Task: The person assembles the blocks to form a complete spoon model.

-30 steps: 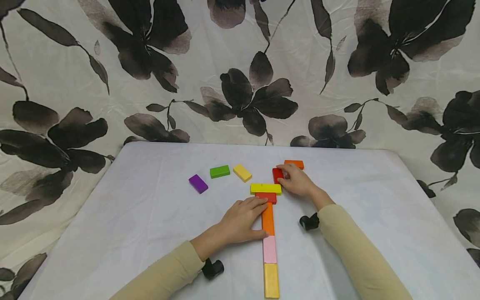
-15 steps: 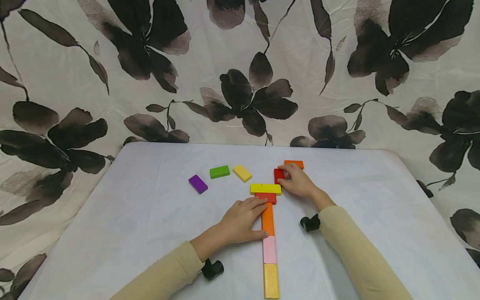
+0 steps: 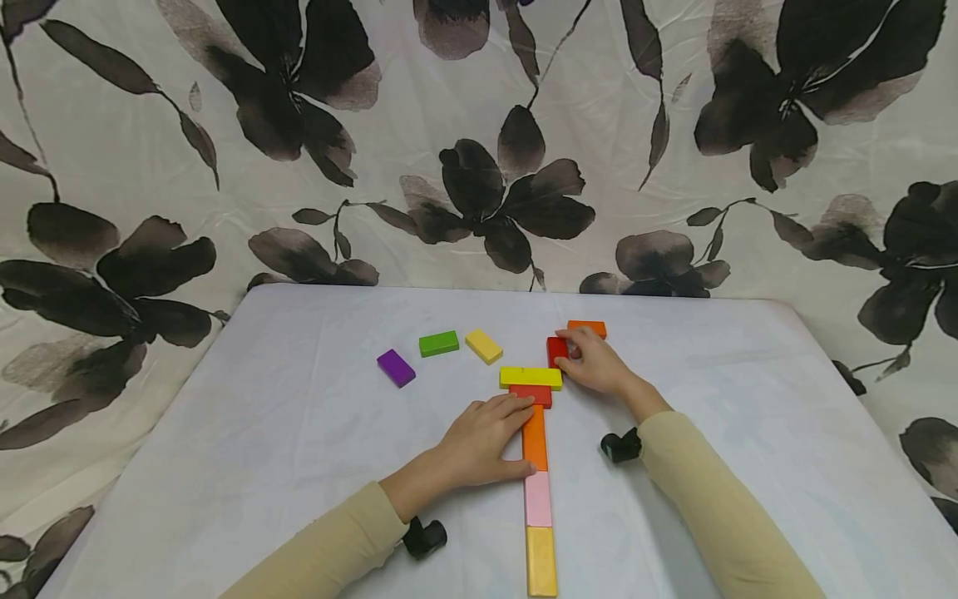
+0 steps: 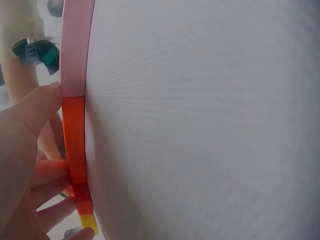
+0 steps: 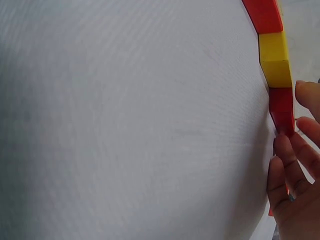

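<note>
On the white table, a line of wooden blocks runs away from the person: yellow-orange [image 3: 541,561], pink [image 3: 537,499], orange [image 3: 535,441], red [image 3: 530,395], then a yellow block [image 3: 530,378] laid crosswise. My left hand [image 3: 482,441] rests along the line's left side, thumb by the pink-orange joint and loosely straight fingers at the orange and nearer red blocks. Past the yellow block's right end, another red block [image 3: 556,349] stands lengthwise against it. My right hand [image 3: 595,362] holds this red block between thumb and fingers at its right side.
Just beyond the right hand lies a separate orange block [image 3: 585,326]. Farther left are loose purple [image 3: 396,368], green [image 3: 438,343] and pale yellow [image 3: 483,345] blocks. Black wrist cameras hang below both sleeves. A floral cloth [image 3: 419,100] hangs behind the table.
The farther red block has shifted very slightly right with my right hand during the first half second, then stayed put. My left hand and the other blocks look unmoved.
</note>
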Available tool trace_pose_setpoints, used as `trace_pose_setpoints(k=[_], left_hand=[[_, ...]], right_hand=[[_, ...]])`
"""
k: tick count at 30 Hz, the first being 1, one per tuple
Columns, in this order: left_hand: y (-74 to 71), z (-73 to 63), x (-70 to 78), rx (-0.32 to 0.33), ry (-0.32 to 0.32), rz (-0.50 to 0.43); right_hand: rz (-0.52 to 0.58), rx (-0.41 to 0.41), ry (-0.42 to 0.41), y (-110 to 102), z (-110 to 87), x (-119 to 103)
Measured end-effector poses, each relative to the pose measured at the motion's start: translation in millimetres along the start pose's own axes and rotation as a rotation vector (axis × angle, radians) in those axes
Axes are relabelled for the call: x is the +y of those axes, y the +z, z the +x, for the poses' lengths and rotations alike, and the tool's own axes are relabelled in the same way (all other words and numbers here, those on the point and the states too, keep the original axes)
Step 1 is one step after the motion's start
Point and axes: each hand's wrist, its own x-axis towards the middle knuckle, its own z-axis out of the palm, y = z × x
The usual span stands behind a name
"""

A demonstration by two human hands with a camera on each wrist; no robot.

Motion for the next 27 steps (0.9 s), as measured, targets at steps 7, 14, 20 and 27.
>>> trace_pose_setpoints(k=[7, 14, 20, 27], left_hand=[[1.0, 0.5, -0.6, 0.005, 0.0, 0.003], [1.4, 0.5, -0.6, 0.004, 0.0, 0.005], [1.4, 0.4, -0.9, 0.005, 0.003, 0.004], [2.0, 1.6, -2.2, -0.001, 0.006, 0.009]], right_hand=[[-0.008, -0.028, -0.011, -3.9, -0.8, 5.7], [-0.016, -0.074, -0.033, -8.4, -1.7, 9.9], [-0.021, -0.101, -0.038, -9.9, -1.4, 10.5], [-0.035, -0.079, -0.054, -8.0, -1.9, 11.4]])
